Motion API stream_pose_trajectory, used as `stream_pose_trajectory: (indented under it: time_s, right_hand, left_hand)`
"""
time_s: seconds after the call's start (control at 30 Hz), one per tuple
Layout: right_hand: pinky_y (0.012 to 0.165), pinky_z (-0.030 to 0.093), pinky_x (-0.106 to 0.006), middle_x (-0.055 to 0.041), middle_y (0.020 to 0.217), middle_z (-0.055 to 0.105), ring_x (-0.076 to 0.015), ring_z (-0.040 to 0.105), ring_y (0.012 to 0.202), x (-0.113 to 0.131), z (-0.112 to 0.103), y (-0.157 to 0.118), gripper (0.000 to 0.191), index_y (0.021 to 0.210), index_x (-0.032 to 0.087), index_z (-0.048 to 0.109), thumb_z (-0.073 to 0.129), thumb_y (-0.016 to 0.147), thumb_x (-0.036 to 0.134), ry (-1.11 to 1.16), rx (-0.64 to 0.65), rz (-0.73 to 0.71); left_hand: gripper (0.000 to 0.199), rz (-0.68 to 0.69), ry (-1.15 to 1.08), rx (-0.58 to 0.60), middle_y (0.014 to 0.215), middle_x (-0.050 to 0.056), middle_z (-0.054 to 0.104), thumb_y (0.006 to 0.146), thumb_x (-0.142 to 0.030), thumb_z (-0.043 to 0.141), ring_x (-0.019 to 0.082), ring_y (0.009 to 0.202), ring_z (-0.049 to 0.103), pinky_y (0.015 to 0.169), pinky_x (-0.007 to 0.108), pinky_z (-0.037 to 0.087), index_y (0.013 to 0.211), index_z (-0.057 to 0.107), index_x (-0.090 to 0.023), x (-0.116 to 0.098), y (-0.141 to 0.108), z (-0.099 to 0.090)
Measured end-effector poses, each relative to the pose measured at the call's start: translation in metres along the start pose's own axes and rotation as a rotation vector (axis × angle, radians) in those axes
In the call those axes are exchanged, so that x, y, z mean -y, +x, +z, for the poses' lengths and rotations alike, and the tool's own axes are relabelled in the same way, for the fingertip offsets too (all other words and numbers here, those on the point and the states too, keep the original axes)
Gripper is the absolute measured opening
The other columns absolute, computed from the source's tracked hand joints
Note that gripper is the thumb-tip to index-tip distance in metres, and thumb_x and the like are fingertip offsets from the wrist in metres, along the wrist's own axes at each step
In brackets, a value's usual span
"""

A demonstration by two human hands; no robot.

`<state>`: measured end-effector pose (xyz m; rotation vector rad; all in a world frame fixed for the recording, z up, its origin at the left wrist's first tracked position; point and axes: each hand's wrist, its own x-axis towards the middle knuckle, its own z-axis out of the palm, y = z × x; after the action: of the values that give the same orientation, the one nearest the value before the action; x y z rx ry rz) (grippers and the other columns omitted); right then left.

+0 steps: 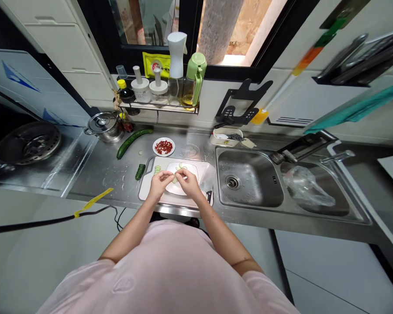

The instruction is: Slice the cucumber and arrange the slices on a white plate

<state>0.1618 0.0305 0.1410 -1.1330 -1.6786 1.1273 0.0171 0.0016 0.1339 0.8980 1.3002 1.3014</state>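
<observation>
My left hand [160,184] and my right hand [188,183] meet above a white plate [192,168], thumbs and forefingers pinched together on a thin cucumber slice [174,179]. The slice is partly covered by the fingertips. Other pale cucumber slices [182,166] lie on the plate behind my hands. The plate rests on a light cutting board [145,188]. More slices [157,168] sit on the board's left side, beyond my left hand. A kitchen knife with a black handle [209,196] lies along the board's right edge.
A cut cucumber piece [139,172] and a long whole cucumber [132,141] lie left of the board. Behind it stands a small plate of red pieces [163,147]. The steel sink [249,183] is on the right, a lidded pot [105,126] at back left.
</observation>
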Motion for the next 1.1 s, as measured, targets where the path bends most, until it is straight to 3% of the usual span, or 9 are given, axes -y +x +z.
stream_pose_trajectory:
  time_s: [0.2, 0.4, 0.57, 0.7, 0.83, 1.1]
  right_hand:
    - [0.069, 0.043, -0.025, -0.0016, 0.076, 0.063, -0.0136, 0.056, 0.072, -0.001, 0.001, -0.001, 0.02, 0.079, 0.019, 0.06, 0.051, 0.083, 0.036, 0.009, 0.031, 0.02]
    - [0.066, 0.043, -0.025, -0.0034, 0.079, 0.064, -0.0148, 0.056, 0.074, -0.006, 0.001, -0.001, 0.024, 0.08, 0.018, 0.06, 0.049, 0.084, 0.039, 0.001, -0.022, 0.056]
    - [0.068, 0.043, -0.025, -0.003, 0.079, 0.063, -0.0148, 0.056, 0.075, -0.011, -0.004, -0.001, 0.022, 0.08, 0.018, 0.059, 0.049, 0.084, 0.038, -0.005, -0.064, 0.041]
    - [0.066, 0.042, -0.024, -0.0019, 0.078, 0.062, -0.0141, 0.056, 0.074, -0.012, -0.006, -0.004, 0.021, 0.08, 0.019, 0.059, 0.05, 0.084, 0.037, 0.005, -0.073, 0.025]
    - [0.063, 0.041, -0.023, -0.0025, 0.081, 0.062, -0.0144, 0.056, 0.076, -0.012, -0.008, -0.006, 0.021, 0.082, 0.019, 0.059, 0.049, 0.085, 0.037, -0.01, -0.061, 0.031]
    - [0.061, 0.04, -0.024, -0.0038, 0.083, 0.063, -0.0162, 0.056, 0.08, -0.016, -0.012, -0.006, 0.023, 0.084, 0.02, 0.062, 0.049, 0.085, 0.039, -0.084, 0.001, 0.012]
  left_hand:
    - [0.029, -0.024, -0.004, 0.014, 0.075, 0.002, 0.064, 0.064, -0.035, 0.075, 0.012, 0.07, 0.058, 0.069, 0.024, 0.044, 0.082, 0.066, -0.015, 0.001, -0.002, 0.001]
    - [0.031, -0.018, 0.039, -0.075, 0.073, 0.002, 0.062, 0.068, -0.044, 0.07, 0.011, 0.068, 0.055, 0.066, 0.023, 0.042, 0.081, 0.064, -0.016, 0.004, -0.003, -0.002]
    - [0.043, -0.231, 0.068, 0.103, 0.057, 0.002, 0.057, 0.072, -0.058, 0.061, 0.007, 0.048, 0.044, 0.049, 0.022, 0.032, 0.068, 0.063, -0.015, 0.011, -0.004, -0.002]
    - [0.053, -0.435, -0.018, 0.21, 0.062, 0.003, 0.06, 0.074, -0.065, 0.053, 0.006, 0.046, 0.044, 0.044, 0.02, 0.025, 0.078, 0.067, -0.014, 0.014, -0.004, 0.001]
    - [0.053, -0.588, -0.149, 0.246, 0.062, 0.003, 0.059, 0.073, -0.066, 0.054, 0.006, 0.047, 0.045, 0.045, 0.02, 0.028, 0.081, 0.067, -0.014, 0.013, -0.001, 0.003]
    - [0.044, -0.616, -0.238, 0.237, 0.068, 0.001, 0.058, 0.068, -0.055, 0.065, 0.005, 0.05, 0.046, 0.045, 0.019, 0.029, 0.087, 0.064, -0.016, 0.011, 0.007, 0.004]
